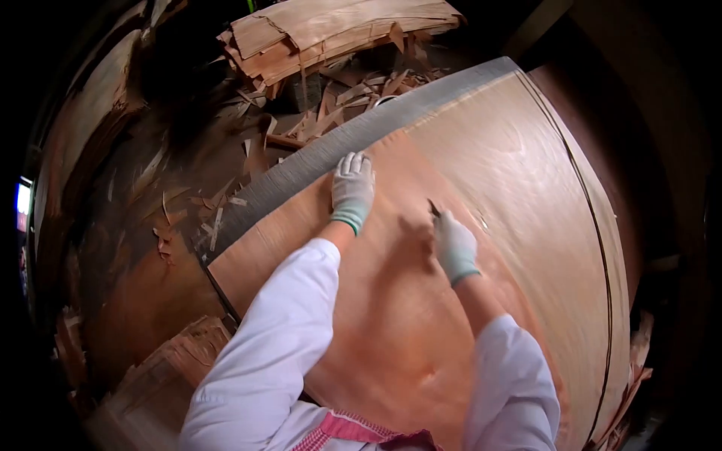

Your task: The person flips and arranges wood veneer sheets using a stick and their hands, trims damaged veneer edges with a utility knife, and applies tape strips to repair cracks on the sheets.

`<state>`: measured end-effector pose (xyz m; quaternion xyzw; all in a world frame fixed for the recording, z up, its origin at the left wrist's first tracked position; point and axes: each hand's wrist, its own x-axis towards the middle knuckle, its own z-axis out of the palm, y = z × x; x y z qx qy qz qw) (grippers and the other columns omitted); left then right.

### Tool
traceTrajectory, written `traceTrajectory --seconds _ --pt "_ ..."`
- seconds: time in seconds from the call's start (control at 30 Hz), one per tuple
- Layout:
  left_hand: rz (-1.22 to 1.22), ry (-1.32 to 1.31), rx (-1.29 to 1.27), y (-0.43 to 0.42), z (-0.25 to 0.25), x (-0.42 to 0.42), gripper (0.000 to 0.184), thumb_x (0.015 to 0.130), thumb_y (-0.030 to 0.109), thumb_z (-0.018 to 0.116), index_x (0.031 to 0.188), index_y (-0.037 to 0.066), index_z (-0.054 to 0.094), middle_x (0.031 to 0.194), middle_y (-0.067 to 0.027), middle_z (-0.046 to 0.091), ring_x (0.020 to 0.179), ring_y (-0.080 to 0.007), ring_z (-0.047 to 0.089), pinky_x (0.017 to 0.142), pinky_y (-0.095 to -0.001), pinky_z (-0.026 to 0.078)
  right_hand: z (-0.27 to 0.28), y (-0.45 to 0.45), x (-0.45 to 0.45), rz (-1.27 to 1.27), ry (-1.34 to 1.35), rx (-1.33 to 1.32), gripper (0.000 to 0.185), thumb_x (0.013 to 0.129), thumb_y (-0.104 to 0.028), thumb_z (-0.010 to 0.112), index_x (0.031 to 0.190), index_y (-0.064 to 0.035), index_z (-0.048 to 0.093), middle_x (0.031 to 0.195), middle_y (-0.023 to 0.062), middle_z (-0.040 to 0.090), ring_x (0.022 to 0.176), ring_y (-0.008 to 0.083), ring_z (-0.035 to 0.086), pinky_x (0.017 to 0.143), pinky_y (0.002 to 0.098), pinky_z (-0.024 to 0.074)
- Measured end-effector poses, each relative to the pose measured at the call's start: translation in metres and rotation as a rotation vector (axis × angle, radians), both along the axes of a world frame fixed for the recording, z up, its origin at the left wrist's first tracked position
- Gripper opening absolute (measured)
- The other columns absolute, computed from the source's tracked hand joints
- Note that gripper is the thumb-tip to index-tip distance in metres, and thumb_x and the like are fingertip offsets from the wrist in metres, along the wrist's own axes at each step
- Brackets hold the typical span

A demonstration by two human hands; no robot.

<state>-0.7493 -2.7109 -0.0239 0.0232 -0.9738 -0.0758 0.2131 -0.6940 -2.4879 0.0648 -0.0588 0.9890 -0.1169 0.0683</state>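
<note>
With its gloved fingers close together, our left hand [353, 189] lies flat on the reddish wood sheet [376, 301], near its upper edge, and our right hand [456, 246] grips one small dark blade [433, 207]; we cannot tell if its tip touches. That sheet is already spread out beside the paler wood surface [541, 165], and we make out no finished cut on it; how much is left we cannot judge. Beyond its edge runs one grey counter strip [301, 174]. Farther out we count three stacks, one above [338, 37], one at far left [83, 128], one at lower left [173, 361], plus uncountable scraps [331, 113].
</note>
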Motion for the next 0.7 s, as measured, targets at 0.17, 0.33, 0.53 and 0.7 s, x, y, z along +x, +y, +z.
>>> traceTrajectory --seconds 0.17,0.33,0.53,0.7 --pt "0.183 -0.109 0.125 -0.004 -0.008 -0.005 0.045 0.094 0.024 0.047 0.133 0.001 0.046 0.143 -0.0151 0.043 0.136 -0.0307 0.035 0.116 -0.0431 0.02 -0.03 -0.115 -0.077 0.105 0.079 0.02 0.023 0.094 -0.029 0.047 0.094 -0.0079 0.054 0.079 0.0181 0.067 0.073 0.0376 0.066 0.063 0.0491 0.0504" --pt "0.141 -0.19 0.084 -0.005 0.004 -0.001 0.048 0.091 0.017 0.047 0.136 0.0 0.042 0.148 -0.0178 0.033 0.141 -0.031 0.027 0.118 -0.0424 0.017 -0.042 -0.151 -0.112 0.265 0.121 -0.024 0.014 0.089 -0.018 0.049 0.094 -0.0072 0.055 0.08 0.0174 0.068 0.073 0.0352 0.067 0.064 0.047 0.052" --pt "0.179 -0.206 -0.118 -0.005 -0.013 -0.009 0.043 0.095 0.014 0.033 0.134 0.0 0.046 0.147 -0.0181 0.038 0.138 -0.0308 0.033 0.117 -0.0436 0.017 -0.021 0.006 -0.015 0.206 -0.067 0.136 0.018 0.092 -0.026 0.05 0.091 -0.0078 0.054 0.077 0.0134 0.068 0.071 0.0332 0.068 0.059 0.0446 0.0524" --pt "-0.002 0.057 -0.071 0.056 0.001 0.0 0.044 0.096 0.016 0.035 0.138 0.004 0.041 0.145 -0.0149 0.041 0.137 -0.0299 0.035 0.117 -0.0427 0.02 0.019 0.127 0.074 -0.073 -0.197 0.093 0.031 0.094 -0.039 0.05 0.092 -0.0115 0.064 0.078 0.0132 0.069 0.063 0.0311 0.067 0.046 0.0446 0.0495"
